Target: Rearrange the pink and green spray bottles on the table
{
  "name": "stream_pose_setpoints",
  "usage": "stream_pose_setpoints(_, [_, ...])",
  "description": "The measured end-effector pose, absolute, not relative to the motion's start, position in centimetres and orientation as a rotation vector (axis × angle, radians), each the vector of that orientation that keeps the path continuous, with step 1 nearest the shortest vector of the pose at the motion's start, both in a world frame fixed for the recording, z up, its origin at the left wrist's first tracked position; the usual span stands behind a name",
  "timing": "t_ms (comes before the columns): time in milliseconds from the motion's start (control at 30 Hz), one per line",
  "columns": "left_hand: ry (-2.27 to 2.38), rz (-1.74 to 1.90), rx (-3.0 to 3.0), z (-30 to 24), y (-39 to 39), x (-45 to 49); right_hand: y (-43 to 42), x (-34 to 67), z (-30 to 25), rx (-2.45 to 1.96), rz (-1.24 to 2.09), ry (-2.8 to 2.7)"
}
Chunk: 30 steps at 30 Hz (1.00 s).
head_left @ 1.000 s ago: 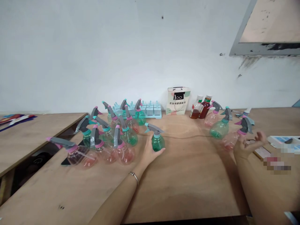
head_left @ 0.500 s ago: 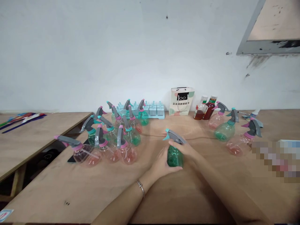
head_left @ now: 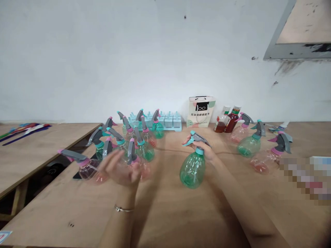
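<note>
My right hand (head_left: pixel 207 151) grips a green spray bottle (head_left: pixel 192 171) around its neck, just below the grey and turquoise trigger head. The bottle tilts slightly at the middle of the table. Blurred by motion, my left hand (head_left: pixel 120 168) is off the bottle, fingers apart and nothing visible in it. It is in front of a cluster of pink and green spray bottles, covering part of a pink spray bottle (head_left: pixel 145 169). Left of it, another pink spray bottle (head_left: pixel 86 169) leans outward. A green spray bottle (head_left: pixel 148 151) stands just behind.
To the right are a pink spray bottle (head_left: pixel 263 162), a green spray bottle (head_left: pixel 248 146) and another pink one behind. Along the wall stand a turquoise popsicle mould (head_left: pixel 177 123), a paper bag (head_left: pixel 200 115) and two sauce bottles (head_left: pixel 231 121). A gap separates the left table (head_left: pixel 26 151).
My left hand has let go of the green spray bottle and moved left to the cluster. My right hand still holds the bottle, whose body is now uncovered.
</note>
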State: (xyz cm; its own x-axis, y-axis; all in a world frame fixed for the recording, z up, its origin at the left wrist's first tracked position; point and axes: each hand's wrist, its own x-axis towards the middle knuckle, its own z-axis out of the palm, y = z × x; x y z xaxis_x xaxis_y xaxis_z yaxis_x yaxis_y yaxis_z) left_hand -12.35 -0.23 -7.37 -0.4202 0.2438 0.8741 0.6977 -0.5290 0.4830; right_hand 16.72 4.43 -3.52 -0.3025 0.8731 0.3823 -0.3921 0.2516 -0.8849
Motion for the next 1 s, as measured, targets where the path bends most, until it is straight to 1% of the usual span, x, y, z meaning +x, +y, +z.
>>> stream_pose_setpoints(67, [-1.344,-1.945,-1.379,-6.3,0.3,-13.6,4.4,17.3,-3.2,-0.499,1.352,-1.325])
stream_pose_setpoints(167, [-1.582,-1.958,-1.619,-5.7,1.0,-13.4,4.3,17.7,-2.7,-0.504,1.349,-1.332])
stream_pose_setpoints(267, [-1.711,-2.065,-1.733,-6.5,1.4,-11.4,4.2,17.9,-2.5,-0.509,1.354,-1.352])
stream_pose_setpoints(333, [-1.76,-2.062,-1.802,-7.3,1.3,-9.7,4.1,17.9,-2.4,-0.513,1.355,-1.355])
stream_pose_setpoints(467, [-1.789,-1.974,-1.931,-8.2,0.7,-7.1,4.0,17.9,-2.1,-0.522,1.356,-1.327])
stream_pose_setpoints(667, [-1.875,-2.19,-2.033,-9.6,0.6,-5.4,4.2,17.7,-2.2,-0.499,1.386,-1.293])
stream_pose_setpoints(867, [-1.833,-2.176,-2.316,-13.2,2.6,-3.7,4.1,17.3,-2.5,-0.522,1.444,-1.314])
stream_pose_setpoints(1000, [-1.833,-2.181,-2.506,-14.2,3.0,-3.1,4.1,17.1,-2.5,-0.522,1.454,-1.294])
